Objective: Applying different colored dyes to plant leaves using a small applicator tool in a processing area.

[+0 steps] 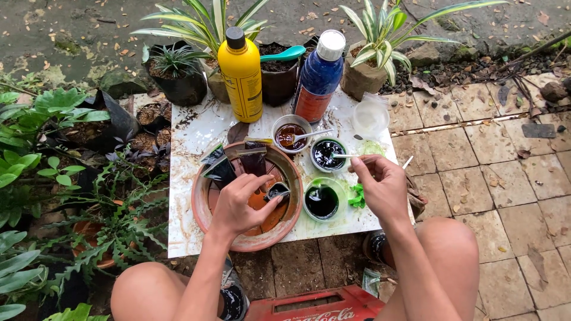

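While I crouch at the counter [190, 226], my left hand [241, 205] reaches into the clay dish [205, 214], fingers [270, 205] pinched on a small black pouch [277, 191]. My right hand [380, 184] hovers beside the green cup [322, 200] of dark liquid, fingers [364, 161] closed on a thin white stick [408, 161]. Yellow bottle [240, 74] and blue bottle [320, 77] stand behind.

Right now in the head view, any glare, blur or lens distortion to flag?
Head view: soft, even daylight with no hard shadows; glare only on the yellow bottle and blue bottle; left hand over the terracotta saucer and right hand look sharp, no motion blur; wide-angle bowing shows in the paving at the right edge.
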